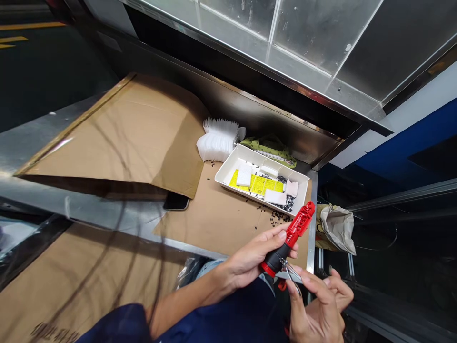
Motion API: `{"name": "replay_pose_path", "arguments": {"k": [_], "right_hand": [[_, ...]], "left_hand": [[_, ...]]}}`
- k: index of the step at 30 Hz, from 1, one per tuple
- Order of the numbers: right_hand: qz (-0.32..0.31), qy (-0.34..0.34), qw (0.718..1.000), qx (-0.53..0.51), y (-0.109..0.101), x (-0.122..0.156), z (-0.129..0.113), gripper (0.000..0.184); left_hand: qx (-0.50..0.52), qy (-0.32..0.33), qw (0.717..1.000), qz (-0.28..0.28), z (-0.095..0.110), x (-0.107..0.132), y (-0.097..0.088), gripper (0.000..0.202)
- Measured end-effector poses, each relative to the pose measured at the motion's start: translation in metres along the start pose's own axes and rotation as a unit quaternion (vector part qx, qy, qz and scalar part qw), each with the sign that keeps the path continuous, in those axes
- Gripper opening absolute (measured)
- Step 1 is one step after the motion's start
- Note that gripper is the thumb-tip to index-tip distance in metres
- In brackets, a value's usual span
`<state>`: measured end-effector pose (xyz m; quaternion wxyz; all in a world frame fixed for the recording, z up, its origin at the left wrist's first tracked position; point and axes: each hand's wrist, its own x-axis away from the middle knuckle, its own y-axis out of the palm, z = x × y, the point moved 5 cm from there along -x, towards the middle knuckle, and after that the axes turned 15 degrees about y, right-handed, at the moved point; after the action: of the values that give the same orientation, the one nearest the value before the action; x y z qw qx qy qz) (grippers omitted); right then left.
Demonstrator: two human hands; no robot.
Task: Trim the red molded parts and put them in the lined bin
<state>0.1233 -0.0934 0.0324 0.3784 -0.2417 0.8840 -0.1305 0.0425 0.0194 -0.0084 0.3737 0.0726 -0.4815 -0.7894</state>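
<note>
My left hand is wrapped round a red and black power screwdriver, whose red body points up and right over the bench's front edge. My right hand is just below it, fingers pinched on a small thin metal piece at the tool's lower end; what that piece is I cannot make out. Both hands are in front of a white tray that holds yellow labels, white pads and small dark screws.
A cardboard sheet covers the bench, with loose black screws scattered on it near the tray. A large folded cardboard lies to the left, a phone peeks from under it. White pad stacks sit behind the tray. A crumpled bag hangs at right.
</note>
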Motion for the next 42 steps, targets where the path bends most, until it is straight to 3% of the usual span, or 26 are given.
{"name": "replay_pose_path", "arguments": {"k": [9, 14, 19, 28, 32, 35, 36, 38, 40, 42], "right_hand": [[0.045, 0.035, 0.998, -0.026, -0.013, 0.0, 0.012, 0.017], [0.017, 0.028, 0.999, -0.03, -0.008, 0.001, 0.008, 0.015], [0.008, 0.005, 1.0, -0.026, -0.002, 0.002, 0.005, 0.014], [0.0, 0.045, 0.999, -0.016, 0.002, 0.004, 0.004, 0.009], [0.056, 0.089, 0.994, -0.022, -0.012, -0.002, 0.01, 0.011], [0.117, 0.138, 0.983, -0.033, -0.024, -0.009, 0.036, 0.018], [0.109, 0.155, 0.982, -0.019, -0.022, -0.01, 0.051, 0.021], [0.033, 0.18, 0.982, 0.046, -0.003, -0.01, 0.087, 0.032], [-0.095, 0.171, 0.971, 0.14, 0.032, 0.0, 0.124, 0.039], [-0.224, 0.132, 0.94, 0.221, 0.074, 0.02, 0.152, 0.037]], "left_hand": [[0.045, -0.016, 0.999, -0.01, -0.002, 0.003, 0.0, 0.061], [0.054, -0.016, 0.998, -0.014, -0.001, 0.001, -0.001, 0.062], [0.035, -0.006, 0.999, -0.012, 0.0, 0.002, 0.0, 0.05], [0.033, -0.005, 0.999, -0.017, -0.001, -0.001, 0.001, 0.071], [0.056, -0.012, 0.998, -0.008, -0.004, 0.0, -0.002, 0.06], [0.065, -0.015, 0.998, 0.018, -0.003, -0.001, -0.006, 0.04], [0.072, -0.015, 0.997, 0.024, -0.001, -0.002, -0.008, 0.035], [0.081, -0.01, 0.996, 0.036, 0.005, -0.002, -0.013, 0.031], [0.069, 0.016, 0.995, 0.065, 0.016, -0.001, -0.027, 0.028], [0.03, 0.058, 0.991, 0.119, 0.028, 0.003, -0.051, 0.03]]}}
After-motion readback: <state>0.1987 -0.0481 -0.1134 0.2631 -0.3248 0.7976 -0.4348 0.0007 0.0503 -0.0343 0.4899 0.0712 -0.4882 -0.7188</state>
